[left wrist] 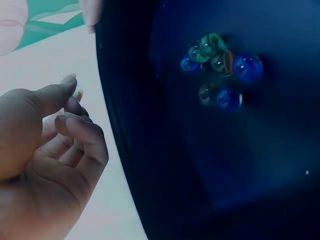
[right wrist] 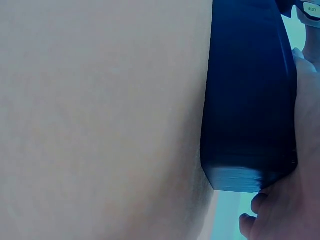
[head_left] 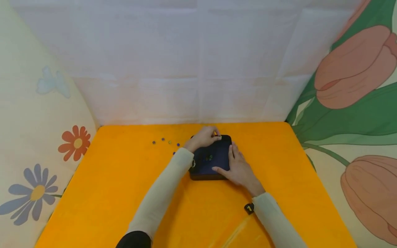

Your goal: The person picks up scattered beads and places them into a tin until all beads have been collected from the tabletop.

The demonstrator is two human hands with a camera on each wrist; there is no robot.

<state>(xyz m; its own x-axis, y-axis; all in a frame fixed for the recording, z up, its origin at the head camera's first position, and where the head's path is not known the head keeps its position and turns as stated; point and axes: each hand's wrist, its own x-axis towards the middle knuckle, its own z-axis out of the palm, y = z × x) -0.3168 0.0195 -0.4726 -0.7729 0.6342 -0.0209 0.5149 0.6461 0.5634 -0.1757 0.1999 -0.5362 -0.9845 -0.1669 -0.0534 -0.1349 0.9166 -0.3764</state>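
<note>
A dark blue, high-sided square tray (head_left: 207,177) stands on the orange cloth in the head view. Several blue, green and clear marbles (left wrist: 231,99) lie together on its floor. My left hand (head_left: 203,137) reaches over the tray's far rim, thumb and forefinger pinched on a small clear, yellowish marble (left wrist: 78,94) that the fingertips mostly hide. At the near right corner my right hand (head_left: 241,168) holds the tray, fingers along the right side and thumb over the front rim. The right wrist view shows that hand (right wrist: 300,165) against the dark outer wall.
Several loose marbles (head_left: 163,139) lie on the orange cloth (head_left: 124,179) to the left of the tray. A white sheet (head_left: 198,69) hangs behind the table. Flower-patterned panels (head_left: 353,137) stand on both sides.
</note>
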